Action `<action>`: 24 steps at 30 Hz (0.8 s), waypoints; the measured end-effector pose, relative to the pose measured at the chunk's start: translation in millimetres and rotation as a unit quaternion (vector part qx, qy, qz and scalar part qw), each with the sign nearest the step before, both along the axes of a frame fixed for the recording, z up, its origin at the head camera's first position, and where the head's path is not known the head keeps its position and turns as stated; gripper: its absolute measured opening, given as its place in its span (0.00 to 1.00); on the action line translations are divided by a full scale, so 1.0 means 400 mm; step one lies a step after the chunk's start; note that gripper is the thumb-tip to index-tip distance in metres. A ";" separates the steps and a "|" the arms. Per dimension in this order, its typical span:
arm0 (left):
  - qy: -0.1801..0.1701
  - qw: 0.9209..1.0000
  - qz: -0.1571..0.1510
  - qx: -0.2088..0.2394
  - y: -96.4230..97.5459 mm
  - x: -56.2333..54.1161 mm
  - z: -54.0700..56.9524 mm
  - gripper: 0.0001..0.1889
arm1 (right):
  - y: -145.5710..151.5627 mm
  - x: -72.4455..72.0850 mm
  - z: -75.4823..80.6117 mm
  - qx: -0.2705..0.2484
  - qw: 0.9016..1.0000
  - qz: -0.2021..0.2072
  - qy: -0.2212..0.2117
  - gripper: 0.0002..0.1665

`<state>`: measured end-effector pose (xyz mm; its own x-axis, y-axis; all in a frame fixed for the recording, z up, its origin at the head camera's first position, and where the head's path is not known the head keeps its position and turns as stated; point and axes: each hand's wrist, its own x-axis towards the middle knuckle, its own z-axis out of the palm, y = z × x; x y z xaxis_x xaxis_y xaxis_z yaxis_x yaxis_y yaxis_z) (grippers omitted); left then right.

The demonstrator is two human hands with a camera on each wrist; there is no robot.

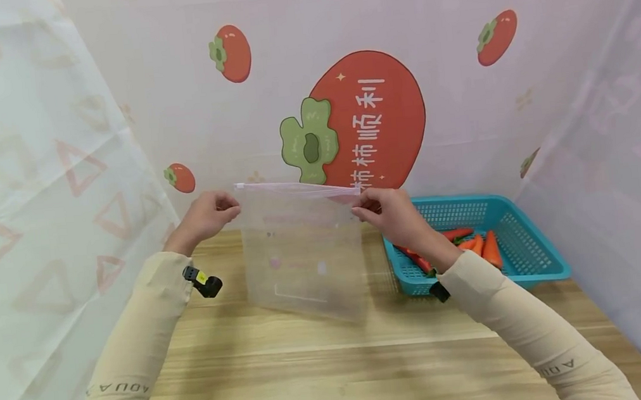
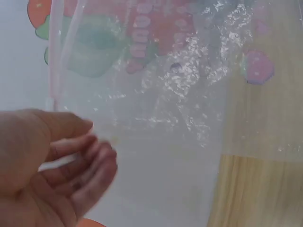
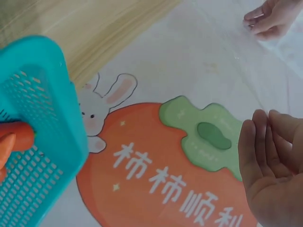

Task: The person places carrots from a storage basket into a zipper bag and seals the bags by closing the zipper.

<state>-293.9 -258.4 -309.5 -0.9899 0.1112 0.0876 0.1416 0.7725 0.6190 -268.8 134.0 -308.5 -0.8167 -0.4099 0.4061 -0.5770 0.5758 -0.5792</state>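
Observation:
A clear plastic zip bag [image 1: 302,252] with a pale pink zip strip along its top hangs upright, spread flat between the two hands. My left hand [image 1: 210,215] pinches its left edge just below the white slider [image 1: 240,186]; in the left wrist view the thumb and fingertips of that hand [image 2: 66,161] meet at the film [image 2: 156,99]. My right hand [image 1: 387,210] pinches the opposite edge near the top right corner. Thumb and fingertips of the right hand [image 3: 272,161] come together in the right wrist view. Small coloured prints show on the bag.
To the right, partly behind the right forearm, stands a teal perforated basket [image 1: 536,248] with orange carrots [image 1: 491,250] and red peppers [image 1: 417,260] in it. Below is a wood-grain table [image 1: 312,366]. White printed sheets [image 1: 172,79] enclose the back and both sides.

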 end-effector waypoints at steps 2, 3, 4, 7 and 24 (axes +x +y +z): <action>0.021 0.999 0.019 -0.021 0.006 0.013 0.006 0.17 | -0.002 0.014 -0.003 -0.003 1.000 0.003 0.011 0.09; 0.031 0.999 0.028 -0.027 0.011 0.022 0.011 0.17 | -0.002 0.021 -0.004 -0.002 1.000 0.004 0.017 0.09; 0.039 0.998 0.037 -0.029 0.018 0.030 0.016 0.17 | -0.002 0.027 -0.005 -0.001 1.000 0.005 0.023 0.09; 0.045 0.998 0.049 -0.019 0.053 0.054 0.035 0.19 | 0.002 0.045 -0.008 0.008 0.999 0.002 0.050 0.08; 0.014 0.998 0.055 -0.023 0.245 0.129 0.023 0.28 | -0.011 0.118 -0.072 0.012 0.985 0.008 0.173 0.07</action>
